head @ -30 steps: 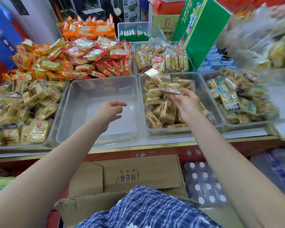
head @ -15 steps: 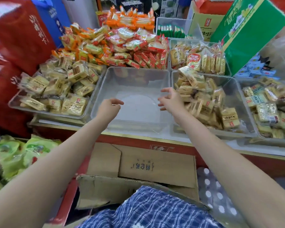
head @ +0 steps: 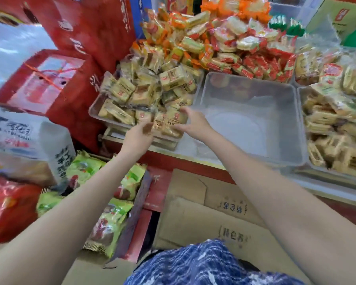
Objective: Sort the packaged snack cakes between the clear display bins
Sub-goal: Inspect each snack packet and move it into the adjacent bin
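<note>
both hands (head: 139, 136) (head: 193, 122) round snack cakes (head: 169, 122)

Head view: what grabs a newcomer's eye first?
Both hands meet at the near corner of the left bin, heaped with yellow-wrapped snack cakes: the left hand and right hand flank the packets at its front edge. Right beside it sits an empty clear bin. Behind both rises a bright pile of red and orange packets.
</note>
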A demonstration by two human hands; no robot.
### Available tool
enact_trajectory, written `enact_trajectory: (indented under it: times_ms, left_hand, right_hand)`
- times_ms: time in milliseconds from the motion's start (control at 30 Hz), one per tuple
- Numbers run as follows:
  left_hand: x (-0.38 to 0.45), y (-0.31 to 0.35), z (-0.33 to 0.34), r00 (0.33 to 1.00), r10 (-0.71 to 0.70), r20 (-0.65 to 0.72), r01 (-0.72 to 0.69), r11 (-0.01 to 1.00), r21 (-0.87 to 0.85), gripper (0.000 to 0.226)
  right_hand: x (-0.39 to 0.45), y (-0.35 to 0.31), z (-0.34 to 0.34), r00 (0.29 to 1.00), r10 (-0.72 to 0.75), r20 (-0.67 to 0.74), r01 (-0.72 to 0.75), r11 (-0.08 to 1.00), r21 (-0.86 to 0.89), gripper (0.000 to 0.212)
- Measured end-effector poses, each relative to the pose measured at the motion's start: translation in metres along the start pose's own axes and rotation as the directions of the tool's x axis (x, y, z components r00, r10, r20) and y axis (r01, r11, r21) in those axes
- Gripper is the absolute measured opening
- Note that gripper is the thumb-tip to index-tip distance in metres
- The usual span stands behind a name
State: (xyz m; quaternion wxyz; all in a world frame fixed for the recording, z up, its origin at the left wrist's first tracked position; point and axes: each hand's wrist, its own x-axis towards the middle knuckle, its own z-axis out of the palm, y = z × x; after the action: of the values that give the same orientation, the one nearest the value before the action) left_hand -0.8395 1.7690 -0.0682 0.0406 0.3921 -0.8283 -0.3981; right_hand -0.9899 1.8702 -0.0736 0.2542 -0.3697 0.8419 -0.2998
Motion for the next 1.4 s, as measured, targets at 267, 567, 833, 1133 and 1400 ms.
enact_trajectory:
  times_ms: [267,567,833,1133,1400]
  left_hand:
    - [0.010,-0.015,-0.014,0.999,0.042,0.030,-0.038,0.994,-0.102,0.041]
    - [0.005,-0.020,-0.017,0.999,0.013,0.052,-0.006,0.991,-0.131,0.045]
    - [0.015,0.014,-0.014,0.989,0.141,-0.039,-0.145,0.983,-0.109,0.037]
    - [0.026,0.068,0.001,0.884,0.141,0.445,0.317,0.520,-0.793,0.030]
    - [0.036,0.082,0.007,0.942,-0.033,0.335,0.313,0.448,-0.837,0.016]
  right_hand:
    - [0.032,-0.011,-0.010,0.995,-0.012,0.095,0.051,0.906,-0.420,0.103]
    - [0.072,-0.025,-0.025,0.901,0.217,0.376,0.100,0.739,-0.666,0.111]
    - [0.002,-0.004,-0.008,0.978,-0.209,-0.025,0.207,0.976,-0.062,0.070]
    - [-0.031,0.008,-0.044,0.930,-0.272,-0.246,0.327,0.918,0.225,0.072]
    - [-0.047,0.029,-0.090,0.959,0.010,-0.283,0.162,0.801,0.576,0.040]
